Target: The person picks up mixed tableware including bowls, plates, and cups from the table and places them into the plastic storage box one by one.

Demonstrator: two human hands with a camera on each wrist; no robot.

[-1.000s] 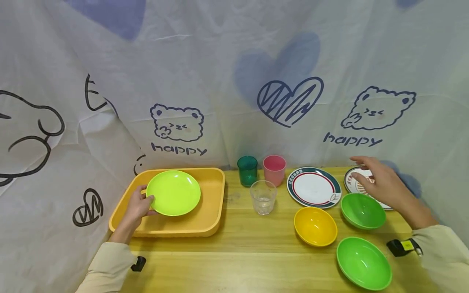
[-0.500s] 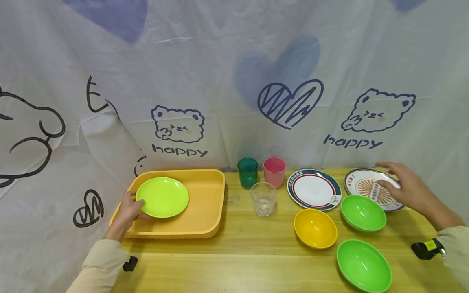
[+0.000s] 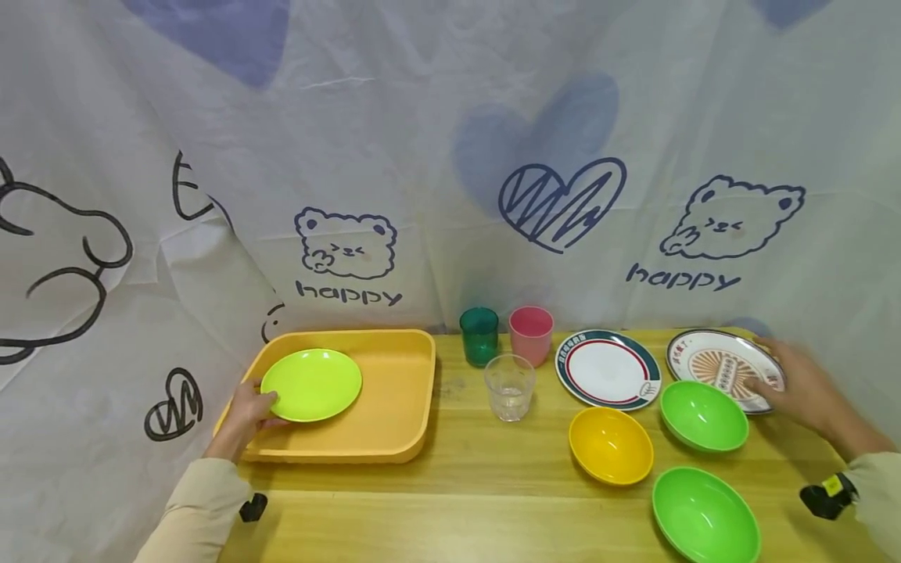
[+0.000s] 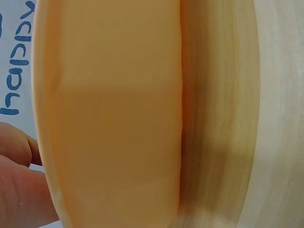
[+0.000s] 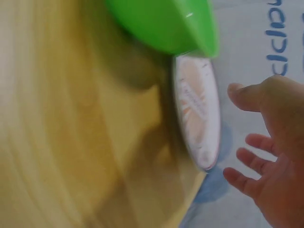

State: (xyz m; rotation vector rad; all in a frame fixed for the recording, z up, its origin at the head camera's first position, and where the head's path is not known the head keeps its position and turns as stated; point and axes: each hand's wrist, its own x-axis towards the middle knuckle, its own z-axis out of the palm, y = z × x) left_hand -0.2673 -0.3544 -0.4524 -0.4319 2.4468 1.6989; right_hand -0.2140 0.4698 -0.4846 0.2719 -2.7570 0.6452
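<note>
A lime green plate lies in the left part of a yellow tray at the table's left end. My left hand grips the plate's left rim. The left wrist view shows only the tray's outer wall and my fingers beside it. At the far right my right hand is at the right edge of a white plate with an orange pattern. In the right wrist view that hand is spread open just off the patterned plate's rim, holding nothing.
A dark green cup, a pink cup and a clear glass stand mid-table. A red-and-green rimmed plate, a yellow bowl and two green bowls fill the right side. A printed curtain hangs behind.
The lime plate has come down and leftward into the tray, still in my left hand. My right hand has moved right and down to the patterned plate's far edge.
</note>
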